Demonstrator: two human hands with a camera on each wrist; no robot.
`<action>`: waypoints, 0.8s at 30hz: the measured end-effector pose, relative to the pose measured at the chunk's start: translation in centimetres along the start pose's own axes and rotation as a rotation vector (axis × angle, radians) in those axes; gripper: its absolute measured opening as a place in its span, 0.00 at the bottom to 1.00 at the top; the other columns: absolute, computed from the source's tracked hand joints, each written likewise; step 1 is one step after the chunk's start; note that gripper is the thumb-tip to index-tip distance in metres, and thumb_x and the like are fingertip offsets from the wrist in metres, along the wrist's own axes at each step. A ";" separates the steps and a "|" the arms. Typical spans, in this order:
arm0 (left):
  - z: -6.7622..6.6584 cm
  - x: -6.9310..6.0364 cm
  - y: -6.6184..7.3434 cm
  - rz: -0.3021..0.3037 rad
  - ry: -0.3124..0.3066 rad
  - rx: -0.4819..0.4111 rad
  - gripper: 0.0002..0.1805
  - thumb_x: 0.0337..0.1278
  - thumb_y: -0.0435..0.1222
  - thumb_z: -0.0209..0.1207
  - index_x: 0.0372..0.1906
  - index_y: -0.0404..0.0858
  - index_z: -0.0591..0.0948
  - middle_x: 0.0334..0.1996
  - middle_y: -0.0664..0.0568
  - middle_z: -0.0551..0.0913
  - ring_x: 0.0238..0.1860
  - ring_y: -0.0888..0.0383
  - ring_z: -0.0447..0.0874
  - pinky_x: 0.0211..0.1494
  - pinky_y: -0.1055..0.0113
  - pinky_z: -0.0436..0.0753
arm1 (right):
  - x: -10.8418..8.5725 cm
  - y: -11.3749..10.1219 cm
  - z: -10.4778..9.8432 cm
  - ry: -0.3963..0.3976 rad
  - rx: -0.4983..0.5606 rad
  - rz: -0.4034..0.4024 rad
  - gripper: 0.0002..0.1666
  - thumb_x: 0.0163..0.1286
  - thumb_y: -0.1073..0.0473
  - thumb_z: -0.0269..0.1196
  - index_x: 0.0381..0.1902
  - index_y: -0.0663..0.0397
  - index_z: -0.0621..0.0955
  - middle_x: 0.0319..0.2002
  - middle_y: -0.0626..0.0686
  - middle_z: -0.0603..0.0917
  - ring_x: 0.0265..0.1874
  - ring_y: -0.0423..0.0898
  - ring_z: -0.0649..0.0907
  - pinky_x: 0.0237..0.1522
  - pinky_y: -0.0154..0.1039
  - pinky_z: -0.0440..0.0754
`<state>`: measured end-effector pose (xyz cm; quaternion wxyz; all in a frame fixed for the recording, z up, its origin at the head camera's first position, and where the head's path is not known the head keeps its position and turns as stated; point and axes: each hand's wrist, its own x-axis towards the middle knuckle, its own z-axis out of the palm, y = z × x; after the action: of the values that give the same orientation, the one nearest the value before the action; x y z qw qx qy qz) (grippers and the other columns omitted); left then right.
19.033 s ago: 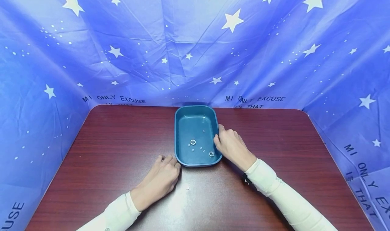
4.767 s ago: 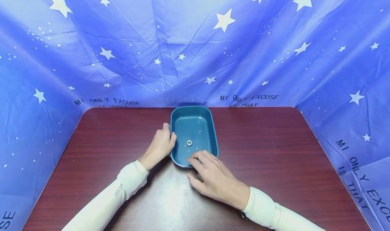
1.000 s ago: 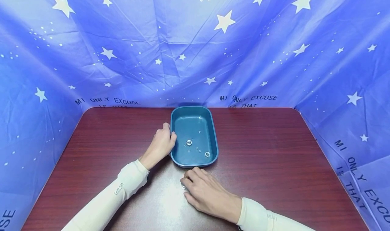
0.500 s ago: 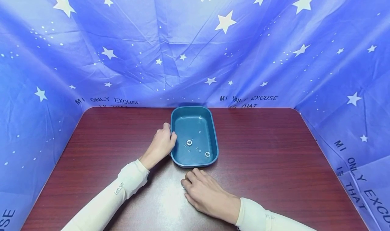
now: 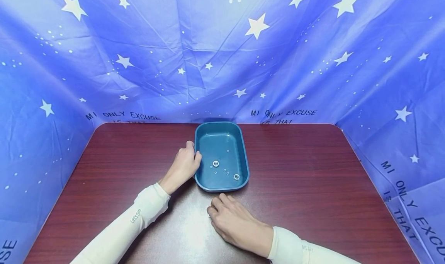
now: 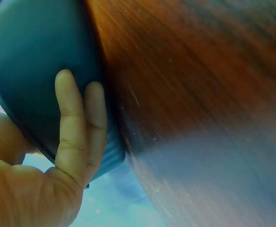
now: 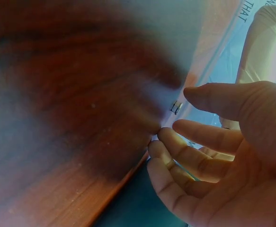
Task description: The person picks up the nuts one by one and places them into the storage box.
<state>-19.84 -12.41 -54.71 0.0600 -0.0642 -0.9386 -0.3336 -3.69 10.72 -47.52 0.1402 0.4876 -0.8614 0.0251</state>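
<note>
A deep blue-green plastic bin [image 5: 221,140] stands on the table's far half. My left hand [image 5: 184,163] grips its left wall, thumb at the rim; in the left wrist view two fingers [image 6: 71,127] lie along the outer wall. My right hand [image 5: 240,221] is low over the table before the bin's near edge, fingers loosely bent. In the right wrist view a small metal nut [image 7: 176,107] shows between thumb and forefinger, apart from both; the head view leaves only a sliver of it visible. Inside the bin lie two larger metal rings [image 5: 216,164] and several tiny ones.
The reddish-brown wooden table [image 5: 299,171] has rounded far corners. A blue star-printed cloth [image 5: 222,43] hangs behind it and on both sides. Light glares off the table's near middle.
Since 19 s ago, the left hand has taken over gripping the bin, from the right hand. The right hand later moved from over the bin's near edge to the nut; lately it barely moves.
</note>
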 end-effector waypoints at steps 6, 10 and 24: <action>-0.1 0.0 0.1 -0.004 -0.008 0.000 0.13 0.79 0.43 0.54 0.51 0.36 0.72 0.25 0.47 0.81 0.31 0.48 0.88 0.36 0.49 0.87 | 0.0 0.0 0.2 -0.017 -0.023 -0.017 0.03 0.68 0.60 0.69 0.36 0.49 0.84 0.35 0.47 0.77 0.36 0.47 0.76 0.40 0.41 0.80; -0.1 0.0 0.1 -0.006 -0.006 -0.003 0.13 0.79 0.42 0.54 0.51 0.36 0.72 0.26 0.46 0.82 0.31 0.48 0.88 0.36 0.49 0.87 | 0.0 0.0 0.3 -0.026 -0.037 -0.028 0.04 0.66 0.61 0.70 0.36 0.49 0.84 0.36 0.48 0.78 0.37 0.48 0.78 0.44 0.43 0.82; 0.0 0.0 0.1 -0.007 -0.008 -0.016 0.11 0.79 0.42 0.53 0.49 0.39 0.71 0.25 0.47 0.81 0.30 0.49 0.87 0.34 0.50 0.87 | 0.0 -0.1 0.2 -0.032 -0.016 -0.063 0.08 0.65 0.62 0.71 0.31 0.46 0.81 0.32 0.46 0.76 0.34 0.46 0.76 0.37 0.39 0.78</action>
<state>-19.82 -12.33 -54.59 0.0546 -0.0629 -0.9364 -0.3409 -3.61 10.62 -47.72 0.1311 0.5138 -0.8478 0.0058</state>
